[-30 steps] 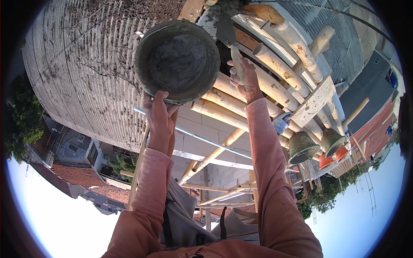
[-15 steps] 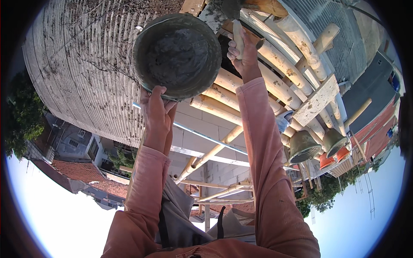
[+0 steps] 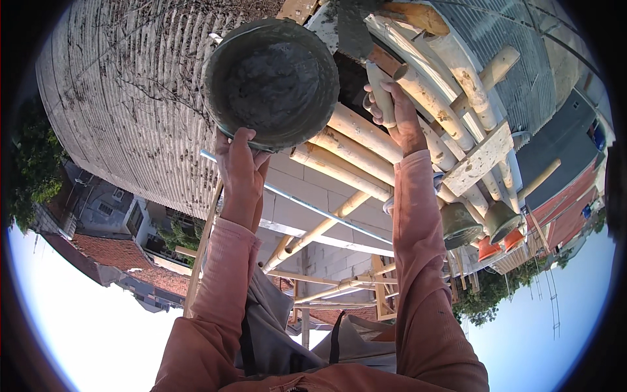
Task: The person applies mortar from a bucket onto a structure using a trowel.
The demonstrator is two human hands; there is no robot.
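My left hand (image 3: 240,166) grips the near rim of a dark round bucket (image 3: 302,132), its thumb over the edge. Wet grey mortar (image 3: 274,81) lies inside, and the bucket is tilted so that its mouth faces me. To the right of it, my right hand (image 3: 403,116) is closed around the pale handle of a trowel (image 3: 381,95). The trowel's grey, mortar-coated blade points away from me, just beyond the bucket's right side, over a mortar-smeared ledge at the top of the view.
Bamboo poles (image 3: 356,134) run beneath and right of my hands, with a speckled board (image 3: 480,157) across them. Dark buckets (image 3: 501,221) and orange ones (image 3: 488,248) stand at the right. A corrugated roof (image 3: 130,104) spreads left; a light block wall (image 3: 313,189) lies below.
My right hand has drawn the trowel back toward me and to the right, and more of its blade now shows. The left hand and bucket have barely moved.
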